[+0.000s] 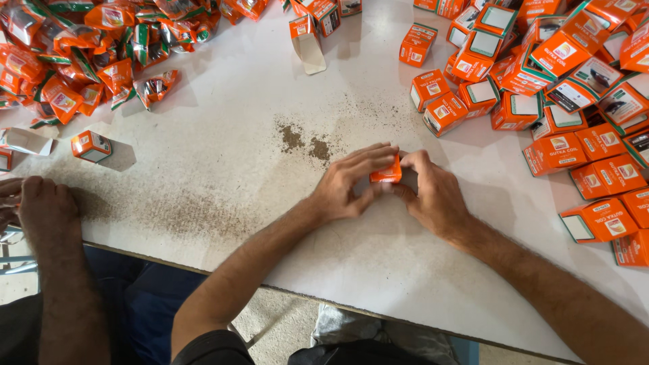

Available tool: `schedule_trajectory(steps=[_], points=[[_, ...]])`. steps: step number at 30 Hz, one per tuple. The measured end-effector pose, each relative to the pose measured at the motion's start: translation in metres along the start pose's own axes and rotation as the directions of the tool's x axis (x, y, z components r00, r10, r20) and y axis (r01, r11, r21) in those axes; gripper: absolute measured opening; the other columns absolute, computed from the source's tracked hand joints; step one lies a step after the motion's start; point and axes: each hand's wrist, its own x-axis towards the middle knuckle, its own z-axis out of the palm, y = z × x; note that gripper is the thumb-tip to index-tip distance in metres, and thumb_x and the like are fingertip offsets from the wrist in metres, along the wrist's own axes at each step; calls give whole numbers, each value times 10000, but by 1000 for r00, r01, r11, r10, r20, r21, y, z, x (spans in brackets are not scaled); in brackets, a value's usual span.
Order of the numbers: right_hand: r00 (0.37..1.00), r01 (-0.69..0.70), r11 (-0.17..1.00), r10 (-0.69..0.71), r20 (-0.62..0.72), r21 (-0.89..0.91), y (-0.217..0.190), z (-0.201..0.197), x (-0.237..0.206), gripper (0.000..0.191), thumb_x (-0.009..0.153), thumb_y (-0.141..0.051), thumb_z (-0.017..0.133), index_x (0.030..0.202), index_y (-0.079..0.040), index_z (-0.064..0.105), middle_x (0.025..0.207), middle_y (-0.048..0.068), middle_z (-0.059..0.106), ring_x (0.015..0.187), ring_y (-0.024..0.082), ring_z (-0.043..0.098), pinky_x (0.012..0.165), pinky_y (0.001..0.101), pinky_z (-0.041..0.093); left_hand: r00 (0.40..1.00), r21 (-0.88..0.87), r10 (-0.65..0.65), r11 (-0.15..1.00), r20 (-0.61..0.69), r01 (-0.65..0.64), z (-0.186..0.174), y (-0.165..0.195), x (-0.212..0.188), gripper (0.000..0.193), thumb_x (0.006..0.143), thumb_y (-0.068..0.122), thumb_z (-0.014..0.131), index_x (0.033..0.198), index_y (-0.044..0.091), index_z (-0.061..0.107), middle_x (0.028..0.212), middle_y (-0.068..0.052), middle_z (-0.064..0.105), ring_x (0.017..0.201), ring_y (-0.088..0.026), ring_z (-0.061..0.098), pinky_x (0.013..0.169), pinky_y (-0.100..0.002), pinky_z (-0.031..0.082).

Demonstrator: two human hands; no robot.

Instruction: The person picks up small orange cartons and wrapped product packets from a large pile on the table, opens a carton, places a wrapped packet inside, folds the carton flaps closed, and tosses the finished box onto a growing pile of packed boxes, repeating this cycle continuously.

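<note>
Small orange cardboard carton [387,176] is sitting pinched between left hand [348,184] at nine o'clock and right hand [430,192] at three, seemingly long axis crosswise.

You hold one small orange carton [387,175] between both hands, low over the white table near its middle. Only its top edge and one narrow orange face show; your fingers cover the rest, so you cannot tell whether its flaps are closed.
</note>
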Motion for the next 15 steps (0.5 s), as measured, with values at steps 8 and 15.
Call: schedule_trajectory(steps=[8,15], points=[[999,-36,999,36,11,16,-5,-2,2,506,839,-125,828,1190,-38,473,1104,165,723,1000,358,726,769,430,589,999,8,3,1000,-32,-3,5,-6,-1,208,971,80,750,1141,48,635,1460,-121,620,1432,-317,575,1189,-442,537],[996,92,995,-92,0,-35,-8,-5,2,396,836,-96,817,1138,-52,564,1188,152,709,974,361,711,766,430,568,994,230,95,967,60,-106,-2,2,-5,241,916,143,755,1143,81,702,1525,-152,540,1488,-361,422,1197,-543,449]])
